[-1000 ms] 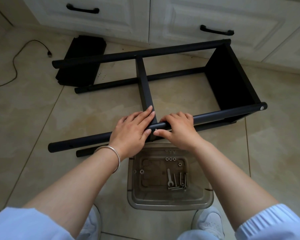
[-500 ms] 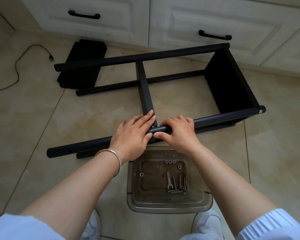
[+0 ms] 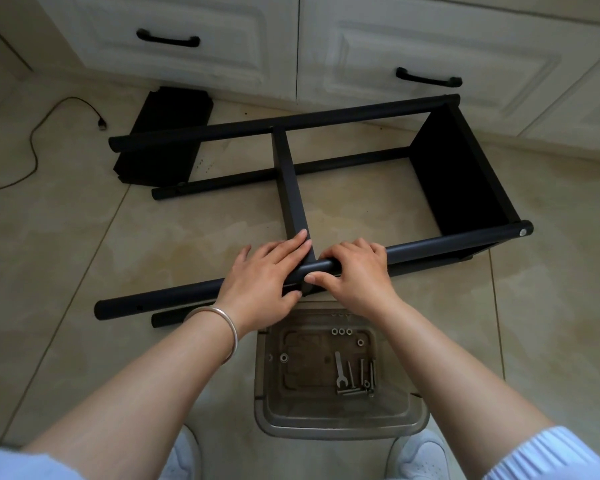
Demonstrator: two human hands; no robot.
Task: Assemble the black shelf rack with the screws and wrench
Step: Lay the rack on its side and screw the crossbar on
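The black shelf rack [image 3: 326, 188] is laid on its side on the glossy beige floor tiles [image 3: 66, 258], before white cabinets [image 3: 395, 46]. A clear plastic tray [image 3: 267, 393] with the wrench [image 3: 340, 370] and screws [image 3: 362, 372] is set just beside it. The left hand [image 3: 264, 275] is laid nearly flat over the round front tube; the right hand [image 3: 354, 271] is curled around it.

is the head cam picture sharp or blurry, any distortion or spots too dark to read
Head view: sharp, evenly lit, soft shadows; wide-angle bends the cabinet fronts and floor seams; the black rack and loose panel lose surface detail; the wrench in the clear tray reads clearly, both hands crisp.
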